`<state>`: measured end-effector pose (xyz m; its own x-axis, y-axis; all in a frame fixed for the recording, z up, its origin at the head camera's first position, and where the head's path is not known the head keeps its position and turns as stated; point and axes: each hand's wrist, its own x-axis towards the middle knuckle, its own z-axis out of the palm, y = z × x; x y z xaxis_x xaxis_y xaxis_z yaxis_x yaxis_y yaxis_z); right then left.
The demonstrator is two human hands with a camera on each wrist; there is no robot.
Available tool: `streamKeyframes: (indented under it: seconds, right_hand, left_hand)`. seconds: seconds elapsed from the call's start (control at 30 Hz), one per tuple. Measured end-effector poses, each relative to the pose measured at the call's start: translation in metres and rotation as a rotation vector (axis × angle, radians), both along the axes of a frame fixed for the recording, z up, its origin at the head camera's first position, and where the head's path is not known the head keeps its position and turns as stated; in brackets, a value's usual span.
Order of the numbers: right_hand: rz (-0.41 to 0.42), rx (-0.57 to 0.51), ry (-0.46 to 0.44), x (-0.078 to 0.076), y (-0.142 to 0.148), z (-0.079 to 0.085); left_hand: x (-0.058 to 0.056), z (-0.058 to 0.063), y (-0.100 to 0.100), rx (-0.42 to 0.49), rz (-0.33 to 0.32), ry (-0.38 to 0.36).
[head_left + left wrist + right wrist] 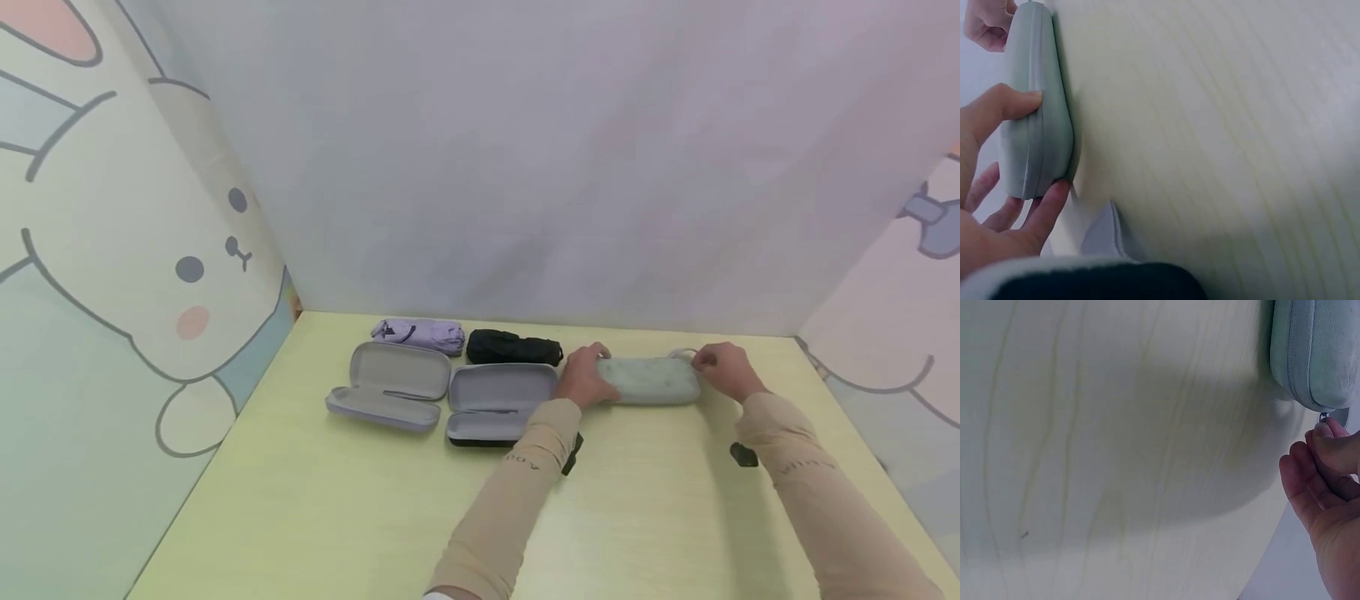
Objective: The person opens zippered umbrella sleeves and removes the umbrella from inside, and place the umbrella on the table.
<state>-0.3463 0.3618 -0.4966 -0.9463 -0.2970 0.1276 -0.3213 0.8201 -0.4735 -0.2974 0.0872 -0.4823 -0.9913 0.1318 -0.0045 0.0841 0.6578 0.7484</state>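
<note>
A pale green zippered case (648, 381) lies closed on the table, seen end-on in the left wrist view. My left hand (587, 375) grips its left end, the thumb (1019, 103) on the seam side and the fingers (1050, 203) at the end. At the opposite end, my right hand (726, 369) pinches the small metal zipper pull (1324, 417) between thumb and fingertips. A light strap loop (682, 353) shows behind that end of the case.
Left of the green case stand two open hard cases, one lavender-grey (397, 371) and one with a black outside (502, 387). Behind them lie a lavender folded umbrella (423, 335) and a black one (513, 347). A wall (525, 167) rises along the table's back edge.
</note>
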Motion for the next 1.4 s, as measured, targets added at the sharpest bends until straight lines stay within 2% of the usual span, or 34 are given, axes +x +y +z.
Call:
streamKeyframes:
  seconds: [0.2,0.6,0.9,1.1,1.4]
  right_hand:
    - [-0.014,-0.017,-0.037,0.006,0.003,0.002]
    - [-0.011,-0.025,0.014,0.013,0.006,0.003]
    - [-0.004,-0.003,0.024,0.018,0.011,-0.001]
    - [-0.003,-0.003,0.019,0.023,0.007,0.002]
    - [-0.007,0.013,0.011,0.022,0.011,-0.001]
  left_hand:
    - [-0.001,-0.005,0.003,-0.002,0.009,-0.005]
    - [0.000,0.000,0.004,0.015,0.024,-0.022]
    - [0.001,-0.003,0.004,0.041,0.028,-0.034]
    - [0.000,-0.005,0.003,0.034,0.039,-0.026]
    - [-0.002,-0.006,0.004,0.018,0.029,-0.024]
